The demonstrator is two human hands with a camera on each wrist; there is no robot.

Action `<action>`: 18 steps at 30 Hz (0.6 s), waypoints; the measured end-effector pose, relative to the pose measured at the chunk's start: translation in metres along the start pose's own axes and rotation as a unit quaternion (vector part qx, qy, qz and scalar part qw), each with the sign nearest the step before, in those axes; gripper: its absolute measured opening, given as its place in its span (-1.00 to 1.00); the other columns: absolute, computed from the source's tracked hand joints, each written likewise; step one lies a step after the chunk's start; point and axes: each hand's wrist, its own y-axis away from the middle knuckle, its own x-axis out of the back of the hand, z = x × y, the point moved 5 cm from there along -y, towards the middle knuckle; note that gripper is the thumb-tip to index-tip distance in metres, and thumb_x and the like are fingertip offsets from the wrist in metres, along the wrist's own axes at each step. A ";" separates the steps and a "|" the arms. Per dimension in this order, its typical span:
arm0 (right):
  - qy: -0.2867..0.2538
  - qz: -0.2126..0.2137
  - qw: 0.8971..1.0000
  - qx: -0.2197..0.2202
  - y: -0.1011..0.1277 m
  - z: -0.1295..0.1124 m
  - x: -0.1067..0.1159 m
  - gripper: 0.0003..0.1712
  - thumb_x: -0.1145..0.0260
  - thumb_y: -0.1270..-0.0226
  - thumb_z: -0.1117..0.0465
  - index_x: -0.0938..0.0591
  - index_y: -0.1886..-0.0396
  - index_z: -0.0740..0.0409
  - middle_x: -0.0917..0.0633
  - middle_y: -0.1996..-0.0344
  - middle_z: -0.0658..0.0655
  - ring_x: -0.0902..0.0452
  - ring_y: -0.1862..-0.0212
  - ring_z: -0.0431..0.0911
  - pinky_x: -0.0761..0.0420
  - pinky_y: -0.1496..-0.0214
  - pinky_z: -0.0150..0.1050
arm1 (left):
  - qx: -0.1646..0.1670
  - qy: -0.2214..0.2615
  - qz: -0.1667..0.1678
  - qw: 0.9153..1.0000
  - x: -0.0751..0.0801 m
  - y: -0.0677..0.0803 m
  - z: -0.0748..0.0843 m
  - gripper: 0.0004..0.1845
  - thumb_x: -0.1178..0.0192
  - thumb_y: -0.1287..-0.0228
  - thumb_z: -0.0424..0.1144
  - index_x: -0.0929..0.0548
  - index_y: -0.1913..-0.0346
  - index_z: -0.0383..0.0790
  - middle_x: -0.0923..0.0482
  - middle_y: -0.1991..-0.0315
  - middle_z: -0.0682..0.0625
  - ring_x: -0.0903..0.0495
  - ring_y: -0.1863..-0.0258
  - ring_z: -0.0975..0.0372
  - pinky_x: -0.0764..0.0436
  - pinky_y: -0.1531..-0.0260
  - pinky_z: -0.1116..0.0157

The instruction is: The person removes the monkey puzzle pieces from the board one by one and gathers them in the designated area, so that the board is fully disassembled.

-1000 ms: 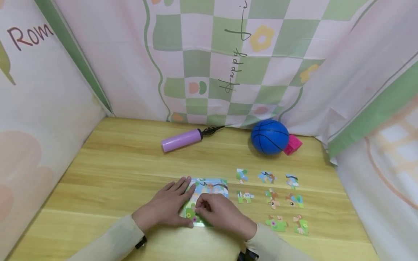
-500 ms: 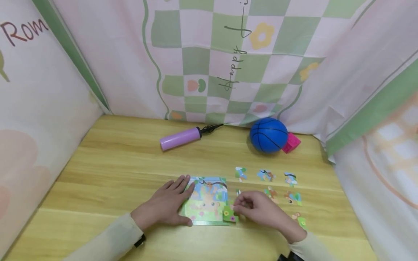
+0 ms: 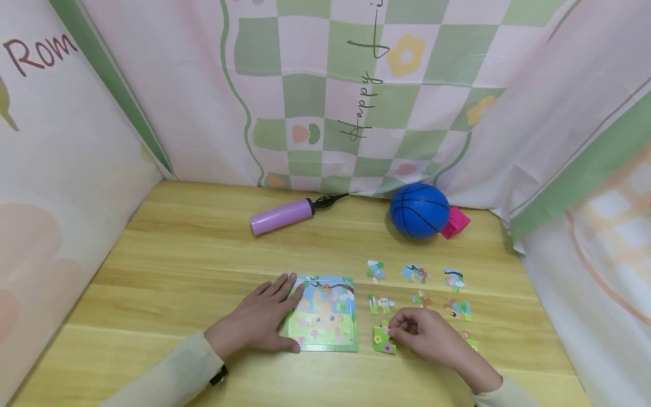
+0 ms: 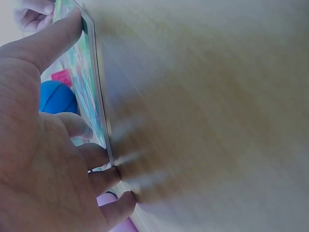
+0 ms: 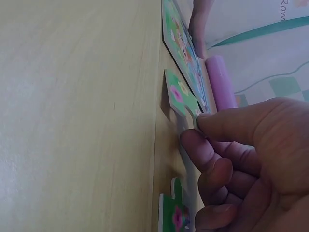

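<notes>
Puzzle teardown looks well underway, judging by the layout. Right hand (image 3: 427,339) pinches a green flowered puzzle piece (image 3: 382,339) between thumb and fingertips, piece low over or on the table (image 3: 193,254), just right of the puzzle board (image 3: 325,314); cannot tell if it's touching down yet. Left hand (image 3: 256,322) lies flat, fingers spread, pressing the board's left edge to hold it. Loose pieces (image 3: 417,274) sit in rows right of the board, each apart from its neighbours; the bottom row is partly hidden by the right hand. Board face shows a faint printed picture; whether any pieces remain seated in it is unclear. Left to do, I'd judge: set this piece in the bottom row.
</notes>
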 end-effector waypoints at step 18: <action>0.019 0.020 0.999 0.030 -0.005 -0.005 0.000 -0.92 -0.37 -0.44 0.08 -0.70 0.28 -0.08 -0.61 0.49 -0.14 -0.45 0.47 -0.24 -0.51 0.46 -0.34 | -0.005 0.006 0.003 1.000 0.000 0.001 -0.001 0.22 -0.08 -0.15 0.57 0.02 -0.63 -0.19 0.26 -0.62 -0.22 0.23 -0.58 -0.07 0.07 -0.48 -0.07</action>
